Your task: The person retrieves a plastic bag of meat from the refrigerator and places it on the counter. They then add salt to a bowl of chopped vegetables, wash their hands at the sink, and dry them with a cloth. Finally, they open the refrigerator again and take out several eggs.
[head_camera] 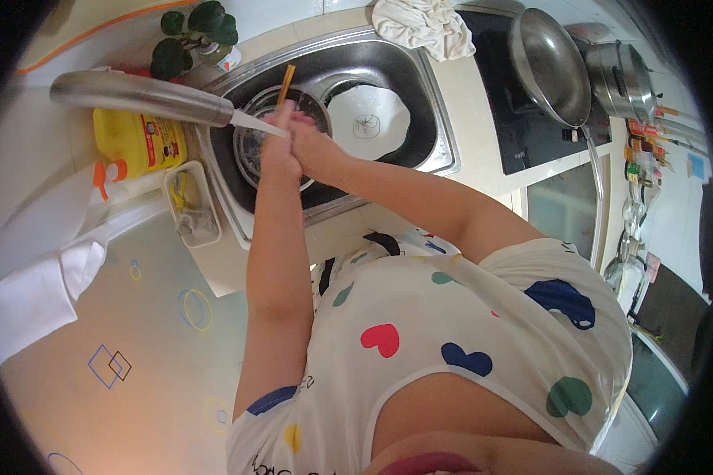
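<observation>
Over the sink, my left hand point(280, 155) and my right hand point(310, 145) are pressed together around a pair of wooden chopsticks point(286, 83). The chopstick ends stick up beyond the fingers, and the lower parts are hidden in the hands. Water runs from the metal faucet point(148, 98) onto my hands, which are slightly blurred. Beneath them sits a round, clear-looking bowl point(246, 145), partly covered by my hands and forearms. A white dish with a wavy rim and a drawn mark point(380, 116) lies to the right in the stainless steel sink point(445, 142).
Left of the sink stand a yellow detergent jug point(110, 142), a white tray point(214, 228) holding a scrubber, and a potted plant point(205, 24). A crumpled cloth point(422, 27) lies behind the sink. At right, a frying pan point(549, 65) and a steel pot point(615, 83) sit on the black cooktop point(526, 142).
</observation>
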Demonstrator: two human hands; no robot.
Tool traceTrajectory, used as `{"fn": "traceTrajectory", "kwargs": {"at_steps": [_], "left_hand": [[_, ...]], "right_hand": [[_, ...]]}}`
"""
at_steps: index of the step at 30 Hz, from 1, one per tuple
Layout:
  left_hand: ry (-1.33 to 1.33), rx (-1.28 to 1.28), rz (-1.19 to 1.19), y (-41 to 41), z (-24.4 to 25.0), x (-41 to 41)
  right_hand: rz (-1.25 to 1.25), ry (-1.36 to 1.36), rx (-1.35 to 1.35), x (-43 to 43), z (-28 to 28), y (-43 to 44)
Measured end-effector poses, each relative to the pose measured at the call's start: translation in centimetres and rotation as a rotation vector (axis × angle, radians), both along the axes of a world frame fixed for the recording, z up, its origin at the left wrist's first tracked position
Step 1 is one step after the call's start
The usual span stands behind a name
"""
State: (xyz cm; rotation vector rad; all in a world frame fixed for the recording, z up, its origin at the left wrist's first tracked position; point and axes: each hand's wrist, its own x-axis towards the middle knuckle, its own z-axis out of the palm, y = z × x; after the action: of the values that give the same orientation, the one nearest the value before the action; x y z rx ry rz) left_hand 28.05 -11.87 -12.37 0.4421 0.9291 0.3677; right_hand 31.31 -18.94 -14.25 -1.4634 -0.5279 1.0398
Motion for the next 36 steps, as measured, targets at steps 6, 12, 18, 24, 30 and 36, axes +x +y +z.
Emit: {"fn": "traceTrajectory", "kwargs": {"at_steps": [6,12,18,24,30,36], "left_hand": [[-0.678,-0.193,0.096,1.3,-2.1,-2.5],[-0.068,-0.044,0.194,3.2,-3.9,-2.5],[-0.157,-0.053,0.031,-0.4,0.1,-1.4],[-0.612,-0.328,0.103,1.6,-5.6,-2.5],[-0.032,0.005,0.179,-0.1,-4.4,-1.7],[-0.42,-0.091,0.322,-3.8,1.2,-1.4]], "right_hand": [[-0.399,0.929,0.531,-3.3,-0.1,2.1],[0.167,-1.012,0.363,-0.9,0.4,-1.1],[-0.08,0.151,0.034,-1.3,-3.7,2.3],[-0.235,0.686,0.426,-2.8,-0.3,0.7],[0.491,-1.139,0.148,1.4,-1.8,-3.1],[0.009,-0.1,0.037,-1.4,-4.0,3.5]]}}
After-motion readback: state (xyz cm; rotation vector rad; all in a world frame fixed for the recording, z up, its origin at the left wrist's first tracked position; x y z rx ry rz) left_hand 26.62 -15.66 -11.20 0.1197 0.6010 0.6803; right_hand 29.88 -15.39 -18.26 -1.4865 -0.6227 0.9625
